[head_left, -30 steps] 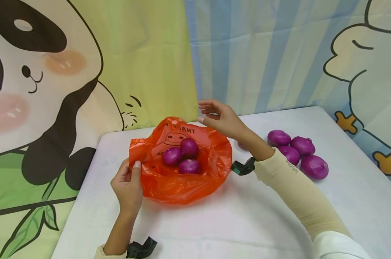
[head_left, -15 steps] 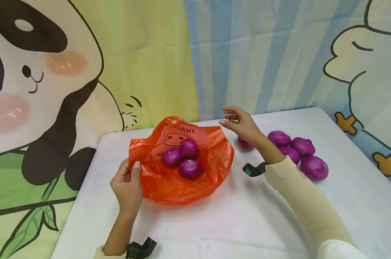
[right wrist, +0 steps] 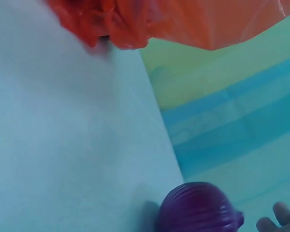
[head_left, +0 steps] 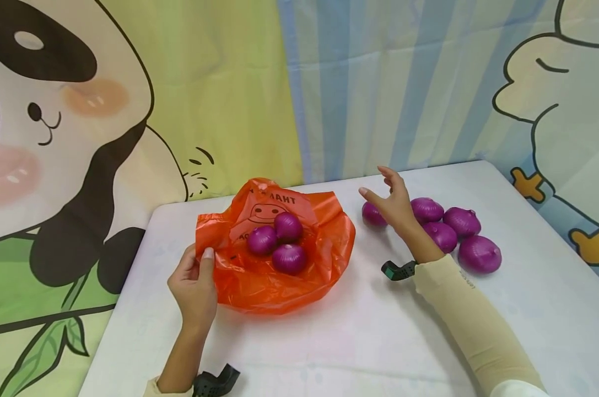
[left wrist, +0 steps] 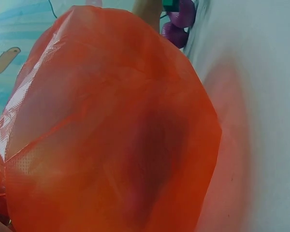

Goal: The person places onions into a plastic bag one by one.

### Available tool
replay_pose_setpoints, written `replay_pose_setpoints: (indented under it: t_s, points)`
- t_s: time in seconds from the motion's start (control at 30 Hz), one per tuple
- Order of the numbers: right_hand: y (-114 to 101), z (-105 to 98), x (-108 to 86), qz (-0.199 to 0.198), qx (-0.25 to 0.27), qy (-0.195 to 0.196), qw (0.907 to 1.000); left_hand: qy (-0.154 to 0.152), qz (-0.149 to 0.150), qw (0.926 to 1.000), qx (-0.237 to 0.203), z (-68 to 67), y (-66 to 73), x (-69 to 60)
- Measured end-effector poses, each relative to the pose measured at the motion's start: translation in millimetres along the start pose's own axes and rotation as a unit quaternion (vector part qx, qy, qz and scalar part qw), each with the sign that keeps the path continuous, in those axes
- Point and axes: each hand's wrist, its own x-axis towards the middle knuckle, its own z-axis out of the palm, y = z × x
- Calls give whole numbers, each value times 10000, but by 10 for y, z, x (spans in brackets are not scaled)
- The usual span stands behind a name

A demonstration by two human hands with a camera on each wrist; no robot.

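My left hand (head_left: 194,286) pinches the left edge of a thin red plastic bag (head_left: 274,292) between thumb and fingers. The bag lies spread wide on the table, and three purple onions (head_left: 289,259) rest inside it. In the left wrist view the bag's side (left wrist: 111,121) fills most of the picture. My right hand (head_left: 395,204) hovers with thumb and fingers apart, holding nothing. Just beside it on the table is a single onion (head_left: 373,215), partly behind the hand; the right wrist view shows an onion (right wrist: 198,208) close to the fingertips (right wrist: 282,212).
Several more onions (head_left: 479,255) sit in a cluster right of my right forearm, which partly overlaps them. The white table (head_left: 329,353) ends at a printed cloth backdrop (head_left: 239,99). Dark wrist devices (head_left: 398,270) stick out from both wrists.
My right hand has moved from above the bag's right side rightward to the lone onion, its thumb and fingers spreading. The bag's right rim shifted slightly. The left hand keeps its hold.
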Motion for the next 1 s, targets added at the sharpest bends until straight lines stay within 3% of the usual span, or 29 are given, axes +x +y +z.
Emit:
replay_pose_setpoints:
  t_s: [0.27,0.5,0.67,0.8,1.0]
  points:
    - [206,66,-62,619,-331,26,9975,6,-50,10000,21,-12,9,-5]
    - [310,81,-68,888,-489,37,9948,36,-35,10000,1,-9,4,-10]
    - [388,89,-65,945,-875,-341,9911,3,-3,10000,-18,4,7,-4]
    - [436,97,-59,908,-726,-648,9911,-10,-15,10000,-36,14,16,-6]
    - [448,92,-70,940,-651,-811,9901,8,5,10000,54,12,14,-12]
